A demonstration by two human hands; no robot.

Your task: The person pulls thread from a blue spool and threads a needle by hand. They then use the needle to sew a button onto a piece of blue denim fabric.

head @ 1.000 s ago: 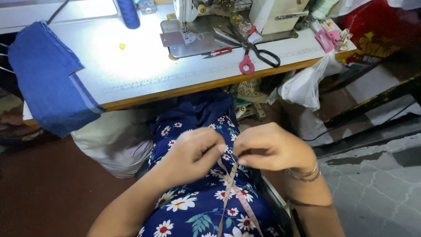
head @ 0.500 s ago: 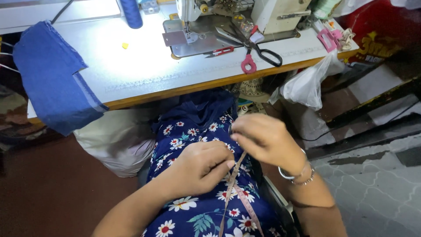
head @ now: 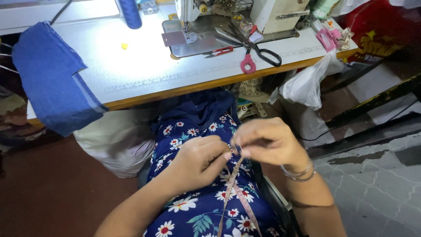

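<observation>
Pinkish measuring tape pinched between both hands — left, right — below the table edge, over the lap.

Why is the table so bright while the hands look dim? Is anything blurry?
Head view: a lamp's glare washes out the white table near the sewing machine; the left hand and right hand, below the table edge, sit in softer light, fingertips slightly blurred; corners fall dark.

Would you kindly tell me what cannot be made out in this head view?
- What the left hand and right hand pinch: fingertips hide it.
- Pale measuring tape: lower end cut off by the bottom edge.
- White sewing machine: upper part cut off by the top edge.
</observation>
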